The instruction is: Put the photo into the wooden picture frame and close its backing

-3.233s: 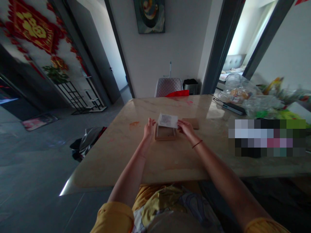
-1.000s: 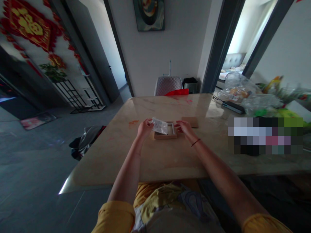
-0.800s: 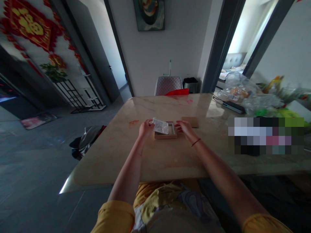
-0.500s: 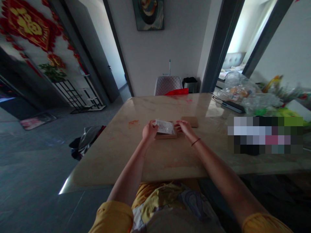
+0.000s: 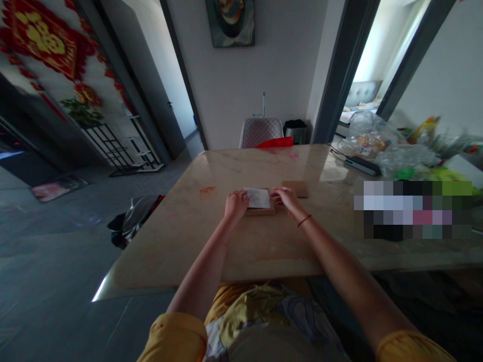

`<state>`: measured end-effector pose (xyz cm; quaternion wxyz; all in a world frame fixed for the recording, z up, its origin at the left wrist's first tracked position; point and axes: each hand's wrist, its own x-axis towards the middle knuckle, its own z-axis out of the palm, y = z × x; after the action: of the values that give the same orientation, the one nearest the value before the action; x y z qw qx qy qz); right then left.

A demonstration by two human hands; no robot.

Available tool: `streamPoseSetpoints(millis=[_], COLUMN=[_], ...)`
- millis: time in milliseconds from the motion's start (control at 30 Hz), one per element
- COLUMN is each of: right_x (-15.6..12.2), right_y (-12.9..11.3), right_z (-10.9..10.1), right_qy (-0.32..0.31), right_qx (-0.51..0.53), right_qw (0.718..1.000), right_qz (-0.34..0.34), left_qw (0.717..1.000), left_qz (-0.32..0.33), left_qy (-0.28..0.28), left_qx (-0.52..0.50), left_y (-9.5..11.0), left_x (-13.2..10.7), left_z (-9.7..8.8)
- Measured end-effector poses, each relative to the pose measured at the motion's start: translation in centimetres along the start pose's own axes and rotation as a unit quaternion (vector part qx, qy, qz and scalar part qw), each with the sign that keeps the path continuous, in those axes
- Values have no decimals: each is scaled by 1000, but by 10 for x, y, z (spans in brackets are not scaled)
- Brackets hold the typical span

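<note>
A flat white packet with printing (image 5: 258, 198) lies nearly level inside a shallow brown box (image 5: 260, 212) at the middle of the table. My left hand (image 5: 236, 204) is closed, its fingers bent over the packet's left edge; the fingertips are partly hidden. At the box's right side is my right hand (image 5: 286, 197), fingers curled against the rim, a dark band round its wrist. Behind the right hand a flat brown piece like a lid (image 5: 296, 188) rests on the table.
The marble-patterned table (image 5: 181, 241) has an orange stain left of the box. To the right are a black oblong device with a cable (image 5: 362, 166), clear plastic bags (image 5: 377, 141) and a blurred-out patch. A quilted chair (image 5: 261, 131) with a red item stands beyond the far edge.
My left hand has moved slightly right and down, and the packet has gone from tilted to lying nearly flat in the box. My right hand has stayed put.
</note>
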<state>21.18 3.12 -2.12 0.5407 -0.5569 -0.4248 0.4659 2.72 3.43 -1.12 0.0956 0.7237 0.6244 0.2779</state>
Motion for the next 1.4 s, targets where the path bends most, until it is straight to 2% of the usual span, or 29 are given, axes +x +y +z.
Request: streamPoseSetpoints(millis=[67,233,400,500,600,700,833,1167,1300,1400], right_x=[-1,-1,5,11,16,17,17,14,15,19], right_y=[-1,-3,4,13,20,25,26,25,27,27], right_z=[0,0,0,-1,-1,0,0,1,1,-3], right_qy=[6,8,12,28,37,26,19,14,-1,27], right_qx=[9,7,-21,-81,-166,-220,-243,-277,-289,-341], right_qw=[1000,1000,1000,995,975,958,952,946,943,924], right_qz=[16,26,11,-54,-145,-182,-184,-166,-166,-172], left_qw=[1000,997,991,985,977,963,954,963,949,948], left_qz=[-2,-59,-63,-56,-47,-40,-38,-27,-16,-19], left_qy=[-3,-37,-80,-114,-145,-186,-216,-198,-232,-251], left_qx=[9,-29,-85,-115,-149,-192,-206,-180,-211,-197], left_y=[-3,-16,-27,-33,-38,-43,-47,-49,-51,-50], left_x=[1,5,17,22,24,25,27,27,28,26], left_z=[2,7,8,7,4,0,-2,10,9,5])
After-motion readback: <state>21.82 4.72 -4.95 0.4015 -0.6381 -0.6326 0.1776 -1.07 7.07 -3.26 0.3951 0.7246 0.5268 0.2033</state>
